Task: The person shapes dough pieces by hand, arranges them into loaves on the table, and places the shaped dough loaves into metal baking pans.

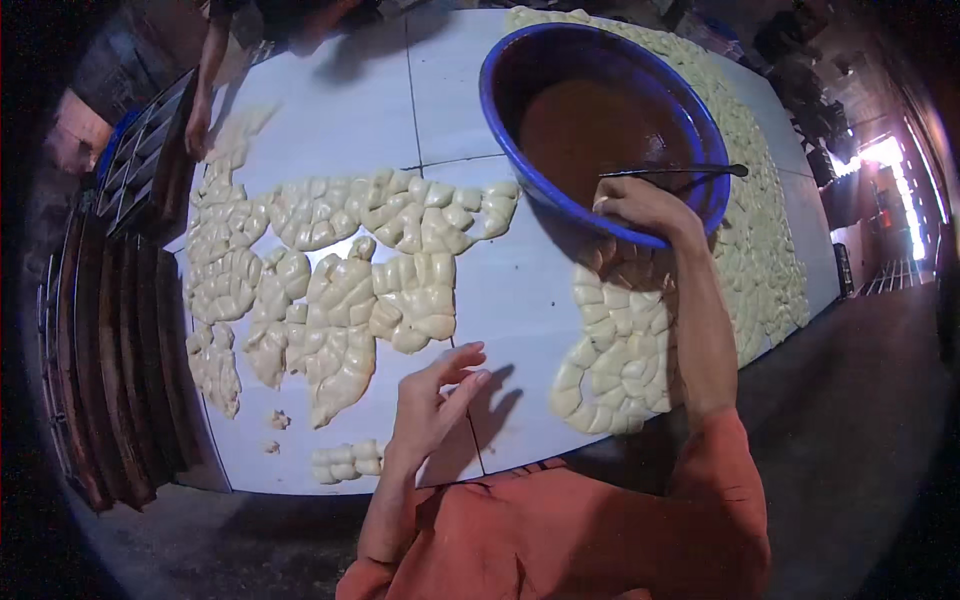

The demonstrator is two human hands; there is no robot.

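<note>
A deep blue basin [545, 190] stands toward the far right of the white worktop [510, 300], partly filled with a smooth brown liquid [600, 125]. A dark, slender utensil [692, 169] reaches across the basin's near right part, its rounded end jutting past the rim. The right hand [645, 205] is just by it, over the near rim, with its fingers curled inward; whether they pinch the utensil or anything else, I cannot tell. The left hand [438, 395] hangs above the near middle of the worktop, thumb and fingers parted with a gap between, holding nothing that shows, and a shadow falls beside it.

To the left of that hand, glossy pale sheets of joined lumps [340, 300] cover much of the surface, with a short strip [347, 461] near the front edge, close to the left wrist. Another pale lumpy spread [750, 240] runs along the right side of the worktop, around the basin and toward the front. Dark trays [115, 360] are stacked at the left edge. Beyond them, another person's hand [197, 130] hangs by the far left corner, and bright light [890, 155] enters at the far right
</note>
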